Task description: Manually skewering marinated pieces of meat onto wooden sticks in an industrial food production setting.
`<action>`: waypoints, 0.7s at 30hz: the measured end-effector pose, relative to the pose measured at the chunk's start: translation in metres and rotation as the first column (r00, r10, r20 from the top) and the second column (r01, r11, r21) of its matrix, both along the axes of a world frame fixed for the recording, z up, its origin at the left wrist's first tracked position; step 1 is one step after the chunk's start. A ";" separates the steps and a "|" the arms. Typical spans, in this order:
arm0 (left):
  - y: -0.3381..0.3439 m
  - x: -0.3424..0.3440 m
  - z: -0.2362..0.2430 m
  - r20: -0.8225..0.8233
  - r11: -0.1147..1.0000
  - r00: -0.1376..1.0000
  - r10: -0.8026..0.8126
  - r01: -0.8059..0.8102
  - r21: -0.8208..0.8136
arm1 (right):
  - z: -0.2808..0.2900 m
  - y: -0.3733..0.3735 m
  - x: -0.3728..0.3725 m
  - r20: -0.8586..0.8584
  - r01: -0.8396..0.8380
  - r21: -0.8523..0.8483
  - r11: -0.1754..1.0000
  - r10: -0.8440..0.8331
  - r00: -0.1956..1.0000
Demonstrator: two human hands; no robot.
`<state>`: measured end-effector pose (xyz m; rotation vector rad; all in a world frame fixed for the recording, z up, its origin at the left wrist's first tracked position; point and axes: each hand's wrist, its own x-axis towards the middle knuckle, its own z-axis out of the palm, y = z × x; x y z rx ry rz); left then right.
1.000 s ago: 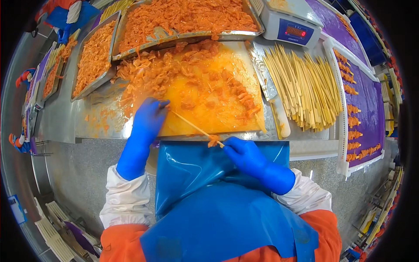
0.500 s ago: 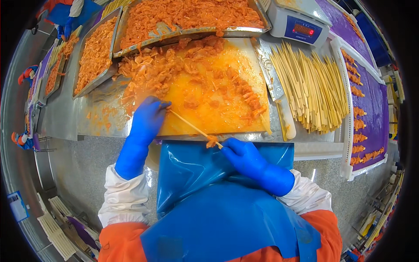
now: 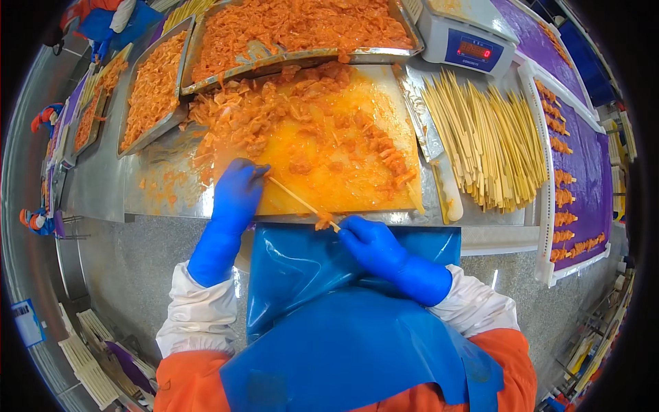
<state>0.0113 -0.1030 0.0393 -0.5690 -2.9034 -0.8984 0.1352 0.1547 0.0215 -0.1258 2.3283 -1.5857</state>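
Note:
A thin wooden skewer (image 3: pixel 294 195) slants down to the right between my blue-gloved hands, over the board's front edge. My right hand (image 3: pixel 374 250) grips its lower end, just below a small piece of orange marinated meat (image 3: pixel 324 221) threaded on it. My left hand (image 3: pixel 239 191) is closed at the skewer's upper end; whether meat is also between those fingers is hidden. Beyond the hands, loose marinated meat (image 3: pixel 237 113) is heaped on the yellow cutting board (image 3: pixel 316 185). A loaded meat skewer (image 3: pixel 388 154) lies along the board's right side.
A large meat tray (image 3: pixel 237 72) stands at the back, a smaller one (image 3: pixel 180 110) to its left. Right of the board are a white-handled knife (image 3: pixel 449 189), piled bamboo skewers (image 3: pixel 487 141), a digital scale (image 3: pixel 473 41) and a white-rimmed purple tray (image 3: pixel 583 185) holding meat skewers. Another worker (image 3: pixel 113 24) stands far left.
My right hand has shifted left, carrying the skewer's lower end and the meat piece with it. My left hand has moved slightly right and nearer to me.

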 end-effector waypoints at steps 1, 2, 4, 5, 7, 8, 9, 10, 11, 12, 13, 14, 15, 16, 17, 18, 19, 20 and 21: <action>0.000 -0.001 0.000 0.004 1.000 1.000 -0.003 0.003 -0.025 | -0.005 0.000 0.000 -0.063 0.019 -0.004 1.000 -0.019 0.998; -0.001 0.000 0.001 0.003 1.000 1.000 -0.001 0.001 -0.024 | -0.005 0.000 0.001 -0.122 0.034 -0.009 0.999 -0.035 0.992; -0.004 0.002 0.001 -0.031 0.995 0.995 0.099 -0.100 -0.025 | 0.002 0.004 -0.001 -0.091 0.004 0.014 1.000 -0.003 0.996; -0.005 0.001 0.002 -0.032 0.995 0.995 0.100 -0.100 -0.022 | 0.008 0.006 -0.003 -0.060 -0.025 0.036 0.999 0.027 0.998; -0.007 -0.002 0.005 0.038 0.994 0.996 0.077 -0.074 -0.082 | 0.013 0.004 -0.005 -0.070 -0.033 0.046 0.998 0.037 0.997; -0.007 -0.003 0.005 0.036 0.994 0.996 0.079 -0.076 -0.080 | 0.016 0.002 -0.008 -0.080 -0.043 0.051 0.998 0.047 0.996; -0.006 -0.003 0.006 0.013 0.995 0.998 0.056 -0.054 -0.085 | 0.020 0.002 -0.011 -0.082 -0.045 0.052 0.998 0.049 0.995; -0.005 -0.004 0.006 -0.009 0.995 0.999 0.032 -0.033 -0.091 | 0.025 0.002 -0.015 -0.075 -0.071 0.101 0.992 0.078 0.994; -0.004 -0.002 0.006 -0.006 0.995 0.999 0.032 -0.032 -0.091 | 0.030 0.002 -0.015 -0.063 -0.095 0.148 0.984 0.105 0.993; -0.003 -0.001 0.005 -0.012 0.995 0.999 0.043 -0.044 -0.086 | 0.034 0.000 -0.015 -0.060 -0.094 0.148 0.985 0.104 0.993; -0.003 0.000 0.004 -0.017 0.995 0.998 0.055 -0.056 -0.081 | 0.038 -0.003 -0.016 -0.060 -0.086 0.141 0.986 0.095 0.994; -0.002 0.000 0.004 -0.016 0.996 0.999 0.047 -0.049 -0.080 | 0.041 -0.005 -0.016 -0.063 -0.071 0.137 0.988 0.080 0.995; -0.002 0.000 0.003 -0.018 0.996 0.998 0.052 -0.053 -0.078 | 0.037 -0.010 -0.017 -0.061 -0.064 0.139 0.988 0.073 0.995; -0.002 0.001 0.002 -0.021 0.995 0.998 0.056 -0.057 -0.076 | 0.028 -0.016 -0.017 -0.062 -0.054 0.109 0.993 0.061 0.996; -0.003 0.001 0.001 -0.023 0.996 0.999 0.050 -0.051 -0.074 | 0.020 -0.019 -0.019 -0.066 -0.045 0.079 0.996 0.050 0.997; -0.004 0.001 -0.001 -0.033 0.998 0.998 0.047 -0.048 -0.045 | 0.015 -0.018 -0.017 -0.068 -0.038 0.081 0.996 0.044 0.997; -0.003 0.000 -0.002 -0.043 0.999 0.998 0.043 -0.044 -0.015 | 0.011 -0.017 -0.014 -0.117 0.015 0.013 1.000 -0.013 0.993; 0.001 -0.001 -0.001 -0.042 0.999 0.998 0.040 -0.040 -0.012 | 0.007 -0.016 -0.012 -0.159 0.060 -0.056 0.997 -0.068 0.985; 0.006 0.001 0.006 -0.029 0.984 0.992 0.123 -0.118 0.135 | 0.012 -0.012 -0.009 -0.153 0.063 -0.055 0.996 -0.071 0.986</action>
